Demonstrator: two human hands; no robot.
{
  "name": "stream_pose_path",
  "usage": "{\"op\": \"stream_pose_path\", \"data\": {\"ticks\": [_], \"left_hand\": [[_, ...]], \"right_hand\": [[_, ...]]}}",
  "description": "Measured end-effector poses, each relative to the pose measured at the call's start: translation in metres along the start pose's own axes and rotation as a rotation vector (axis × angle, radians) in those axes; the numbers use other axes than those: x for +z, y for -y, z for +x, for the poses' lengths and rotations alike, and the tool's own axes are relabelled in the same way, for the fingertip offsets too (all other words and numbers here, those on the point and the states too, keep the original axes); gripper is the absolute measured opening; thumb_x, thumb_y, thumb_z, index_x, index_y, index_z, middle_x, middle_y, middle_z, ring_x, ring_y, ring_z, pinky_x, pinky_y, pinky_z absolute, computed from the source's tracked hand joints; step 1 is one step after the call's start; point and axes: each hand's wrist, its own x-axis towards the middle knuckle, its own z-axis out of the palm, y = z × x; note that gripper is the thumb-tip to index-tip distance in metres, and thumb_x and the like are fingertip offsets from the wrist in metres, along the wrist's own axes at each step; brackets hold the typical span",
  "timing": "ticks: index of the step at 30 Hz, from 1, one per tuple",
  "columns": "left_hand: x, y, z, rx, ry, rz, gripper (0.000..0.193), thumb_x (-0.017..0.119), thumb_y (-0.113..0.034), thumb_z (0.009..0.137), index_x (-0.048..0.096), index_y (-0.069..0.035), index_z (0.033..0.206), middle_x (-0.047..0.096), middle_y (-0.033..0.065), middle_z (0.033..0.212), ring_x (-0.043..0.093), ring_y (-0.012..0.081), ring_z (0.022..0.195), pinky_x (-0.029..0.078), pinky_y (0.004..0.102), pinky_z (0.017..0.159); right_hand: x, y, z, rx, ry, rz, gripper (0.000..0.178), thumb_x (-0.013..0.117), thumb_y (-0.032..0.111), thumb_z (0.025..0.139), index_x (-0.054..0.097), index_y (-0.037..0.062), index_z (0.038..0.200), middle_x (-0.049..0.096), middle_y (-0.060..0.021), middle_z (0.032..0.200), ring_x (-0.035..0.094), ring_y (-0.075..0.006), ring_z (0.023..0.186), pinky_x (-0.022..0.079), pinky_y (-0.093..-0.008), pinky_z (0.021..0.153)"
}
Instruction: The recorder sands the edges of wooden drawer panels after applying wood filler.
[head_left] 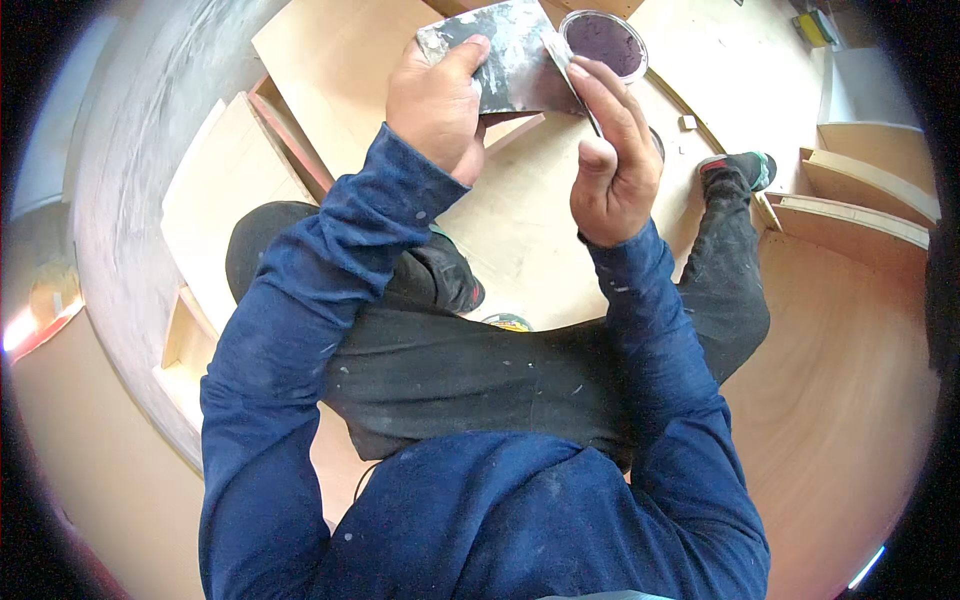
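Head view: the left hand [437, 110] has a closed grip on a smeared metal plate [512, 65], its thumb pressed flat on the upper face and its other fingers mostly hidden below. The plate is held up in front of the person, above the pale floor [530, 235]. The right hand [618, 165] has a narrow grip on a thin scraper [557, 54], seen nearly edge-on, with fingers stretched along it. The scraper stands at the plate's right edge. Just beyond is a round tub [645, 62] of dark paste [603, 43].
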Motion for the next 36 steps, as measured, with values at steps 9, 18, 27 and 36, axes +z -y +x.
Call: {"op": "stream_pose_path", "data": {"ticks": [9, 18, 27, 36], "left_hand": [[0.029, -0.045, -0.013, 0.177, -0.047, -0.097, 0.030, 0.046, -0.005, 0.099, 0.051, 0.004, 0.127, 0.063, 0.0159, 0.113, 0.065, 0.0275, 0.103, 0.053, 0.0399, 0.091], [-0.003, -0.041, 0.010, 0.172, 0.263, -0.043, 0.025, 0.045, -0.006, 0.100, 0.056, 0.003, 0.120, 0.067, 0.0161, 0.113, 0.068, 0.0279, 0.105, 0.055, 0.0434, 0.094], [0.001, -0.021, 0.007, 0.413, -0.027, 0.233, 0.015, 0.057, -0.004, 0.096, 0.055, 0.000, 0.110, 0.067, 0.0073, 0.099, 0.064, 0.0118, 0.086, 0.054, 0.0270, 0.080], [0.003, -0.018, -0.007, 0.692, 0.060, 0.711, 0.020, 0.058, -0.008, 0.096, 0.055, 0.000, 0.115, 0.067, 0.0076, 0.092, 0.063, 0.0140, 0.081, 0.052, 0.0294, 0.074]], "right_hand": [[0.007, -0.112, -0.063, 0.687, 0.254, -0.304, 0.037, 0.052, 0.036, 0.101, 0.066, 0.0072, 0.121, 0.065, -0.0217, 0.115, 0.062, -0.0384, 0.108, 0.048, -0.0431, 0.093], [0.017, -0.154, -0.114, 0.769, 0.784, -0.567, 0.045, 0.048, 0.044, 0.100, 0.070, 0.0064, 0.114, 0.068, -0.0245, 0.105, 0.063, -0.0413, 0.104, 0.048, -0.0480, 0.092], [-0.034, -0.058, -0.001, 0.499, 0.091, 0.154, 0.043, 0.048, 0.041, 0.105, 0.061, 0.0123, 0.134, 0.066, -0.0043, 0.120, 0.059, -0.0098, 0.101, 0.051, -0.0247, 0.077], [-0.037, 0.040, 0.058, -0.163, 0.222, -0.453, 0.030, 0.067, 0.014, 0.092, 0.066, 0.0059, 0.121, 0.064, -0.0158, 0.116, 0.063, -0.0351, 0.104, 0.049, -0.0424, 0.092]]}}
